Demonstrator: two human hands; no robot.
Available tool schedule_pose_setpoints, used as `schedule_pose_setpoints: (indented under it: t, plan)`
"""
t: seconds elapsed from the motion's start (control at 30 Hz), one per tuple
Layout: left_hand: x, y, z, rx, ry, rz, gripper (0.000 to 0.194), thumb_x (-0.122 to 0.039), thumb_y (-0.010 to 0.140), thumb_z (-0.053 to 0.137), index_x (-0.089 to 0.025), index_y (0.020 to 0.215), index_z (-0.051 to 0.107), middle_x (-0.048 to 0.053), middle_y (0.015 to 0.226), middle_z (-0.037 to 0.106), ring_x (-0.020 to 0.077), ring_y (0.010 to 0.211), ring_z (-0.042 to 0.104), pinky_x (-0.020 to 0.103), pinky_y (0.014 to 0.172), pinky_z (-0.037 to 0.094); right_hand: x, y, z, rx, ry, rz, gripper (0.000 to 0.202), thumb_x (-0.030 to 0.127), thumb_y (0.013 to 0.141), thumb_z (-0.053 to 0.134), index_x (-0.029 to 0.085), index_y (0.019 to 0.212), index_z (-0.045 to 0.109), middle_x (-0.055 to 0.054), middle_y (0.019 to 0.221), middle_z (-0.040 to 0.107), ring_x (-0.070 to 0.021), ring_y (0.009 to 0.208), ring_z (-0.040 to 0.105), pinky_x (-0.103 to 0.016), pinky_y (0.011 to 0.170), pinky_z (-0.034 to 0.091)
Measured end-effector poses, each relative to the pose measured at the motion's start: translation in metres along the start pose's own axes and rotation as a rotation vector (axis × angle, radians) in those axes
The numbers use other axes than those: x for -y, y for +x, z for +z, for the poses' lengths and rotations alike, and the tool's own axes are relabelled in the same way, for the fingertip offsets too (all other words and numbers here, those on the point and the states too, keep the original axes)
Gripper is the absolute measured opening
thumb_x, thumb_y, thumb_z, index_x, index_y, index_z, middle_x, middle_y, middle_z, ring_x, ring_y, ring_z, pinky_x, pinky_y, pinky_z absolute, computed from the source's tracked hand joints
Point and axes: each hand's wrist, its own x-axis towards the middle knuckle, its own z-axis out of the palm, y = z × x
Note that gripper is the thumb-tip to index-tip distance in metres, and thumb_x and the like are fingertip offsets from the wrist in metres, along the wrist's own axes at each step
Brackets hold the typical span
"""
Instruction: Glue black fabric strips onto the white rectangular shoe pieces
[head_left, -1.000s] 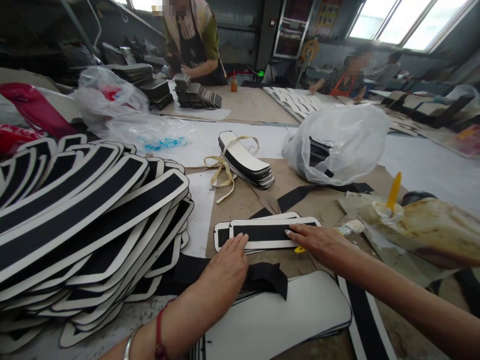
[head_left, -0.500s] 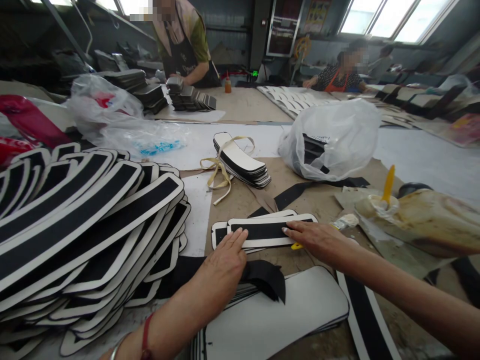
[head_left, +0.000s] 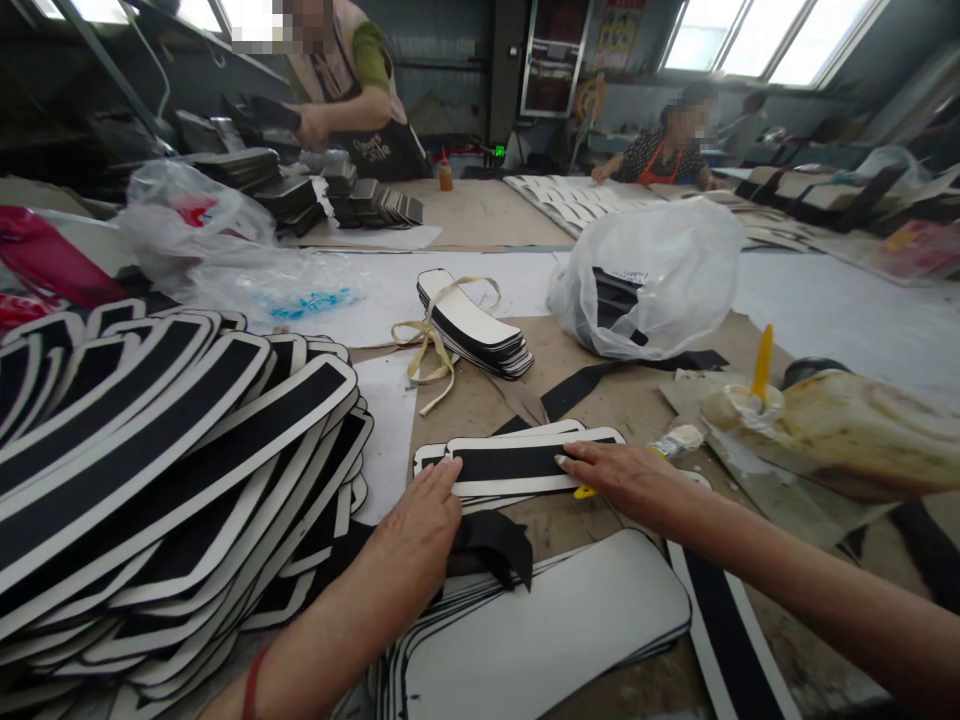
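A white, dark-edged panel with a black strip down its middle (head_left: 514, 463) lies across similar panels at the centre of the table. My left hand (head_left: 424, 520) rests flat with stretched fingers, its tips at the panel's left end. On the right part of the strip, the fingertips of my right hand (head_left: 619, 475) press down. That hand also holds a brush (head_left: 681, 440); its pale bristles stick out behind the knuckles and its yellow handle end shows below the fingers. Loose black strips (head_left: 499, 545) lie partly under my left hand, over a stack of plain white panels (head_left: 555, 625).
A large heap of black-striped panels (head_left: 172, 440) fills the left. Behind are a tied-looking small stack (head_left: 480, 315) with a yellowish ribbon and a plastic bag (head_left: 652, 270). At right stands a glue-smeared container (head_left: 754, 405) with a yellow handle. Two co-workers sit or stand across the table.
My left hand has slid left and slightly back along the panel to its end, shifting the loose black strips. My right hand stays on the strip. The co-worker at back left has lifted a dark piece.
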Motion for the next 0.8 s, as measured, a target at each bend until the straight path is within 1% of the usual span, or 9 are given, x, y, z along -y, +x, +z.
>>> schedule_pose_setpoints:
  t: [0.13, 0.2, 0.33, 0.43, 0.5, 0.6, 0.67, 0.73, 0.8]
  plan:
    - [-0.019, 0.017, -0.002, 0.037, -0.06, 0.177, 0.043, 0.007, 0.067, 0.037, -0.004, 0.101, 0.062, 0.02, 0.142, 0.034, 0.0242, 0.134, 0.023, 0.039, 0.11, 0.023, 0.001, 0.0, 0.001, -0.034, 0.005, -0.016, 0.049, -0.002, 0.077, 0.045, 0.017, 0.12, 0.056, -0.014, 0.124, 0.057, -0.0236, 0.101, 0.062, -0.035, 0.078, 0.053]
    - [-0.022, 0.026, 0.002, 0.041, -0.09, 0.213, 0.043, 0.005, 0.069, 0.038, -0.002, 0.104, 0.061, 0.021, 0.14, 0.036, 0.0245, 0.133, 0.026, 0.038, 0.11, 0.022, 0.002, 0.0, 0.001, -0.035, 0.009, -0.015, 0.05, -0.004, 0.076, 0.045, 0.016, 0.12, 0.057, -0.015, 0.124, 0.057, -0.0239, 0.103, 0.061, -0.036, 0.078, 0.053]
    - [-0.014, 0.027, 0.011, 0.026, -0.068, 0.101, 0.05, 0.007, 0.068, 0.036, 0.002, 0.115, 0.055, 0.024, 0.139, 0.036, 0.026, 0.131, 0.03, 0.038, 0.108, 0.027, 0.001, -0.001, 0.001, -0.021, 0.035, -0.011, 0.051, -0.004, 0.076, 0.044, 0.016, 0.122, 0.056, -0.015, 0.127, 0.055, -0.0248, 0.106, 0.059, -0.037, 0.081, 0.052]
    - [-0.007, 0.019, 0.01, 0.023, -0.053, -0.015, 0.05, 0.01, 0.066, 0.034, 0.0, 0.108, 0.06, 0.024, 0.137, 0.038, 0.0265, 0.129, 0.033, 0.039, 0.107, 0.031, 0.0, 0.0, 0.0, -0.015, 0.049, 0.009, 0.049, -0.001, 0.078, 0.044, 0.019, 0.122, 0.056, -0.014, 0.127, 0.055, -0.0246, 0.104, 0.061, -0.037, 0.079, 0.053]
    - [-0.006, 0.016, 0.008, 0.022, -0.044, -0.054, 0.048, 0.012, 0.065, 0.033, -0.001, 0.1, 0.063, 0.024, 0.136, 0.04, 0.027, 0.128, 0.034, 0.04, 0.107, 0.031, 0.001, 0.0, -0.004, 0.001, 0.051, 0.013, 0.046, 0.001, 0.08, 0.044, 0.019, 0.121, 0.057, -0.015, 0.126, 0.056, -0.0245, 0.103, 0.061, -0.036, 0.078, 0.053]
    - [-0.005, 0.017, 0.009, 0.029, 0.009, -0.067, 0.046, 0.012, 0.064, 0.032, 0.0, 0.095, 0.064, 0.024, 0.136, 0.041, 0.0281, 0.127, 0.036, 0.04, 0.107, 0.03, 0.003, 0.001, -0.011, 0.028, 0.064, 0.023, 0.042, 0.003, 0.082, 0.045, 0.018, 0.119, 0.057, -0.014, 0.124, 0.057, -0.0238, 0.103, 0.061, -0.033, 0.077, 0.052]
    - [0.0, 0.018, 0.013, 0.011, 0.05, -0.074, 0.046, 0.012, 0.062, 0.033, -0.004, 0.092, 0.065, 0.021, 0.136, 0.043, 0.0281, 0.126, 0.039, 0.042, 0.107, 0.03, 0.003, 0.001, -0.014, 0.036, 0.066, 0.024, 0.039, 0.006, 0.084, 0.046, 0.018, 0.119, 0.056, -0.014, 0.122, 0.058, -0.0231, 0.102, 0.061, -0.031, 0.076, 0.051]
    - [0.008, 0.016, 0.016, -0.051, 0.048, -0.065, 0.044, 0.01, 0.061, 0.034, -0.008, 0.089, 0.065, 0.018, 0.135, 0.046, 0.0266, 0.125, 0.041, 0.042, 0.107, 0.03, 0.002, 0.001, -0.015, 0.045, 0.056, 0.015, 0.035, 0.009, 0.085, 0.046, 0.017, 0.118, 0.056, -0.014, 0.118, 0.06, -0.022, 0.1, 0.062, -0.03, 0.074, 0.051]
    - [0.017, 0.011, 0.014, -0.133, 0.011, -0.066, 0.042, 0.007, 0.063, 0.035, -0.009, 0.089, 0.063, 0.018, 0.132, 0.049, 0.0249, 0.124, 0.042, 0.038, 0.106, 0.032, 0.001, 0.001, -0.015, 0.054, 0.052, 0.012, 0.03, 0.011, 0.086, 0.047, 0.017, 0.114, 0.057, -0.013, 0.111, 0.063, -0.0205, 0.095, 0.063, -0.028, 0.071, 0.05]
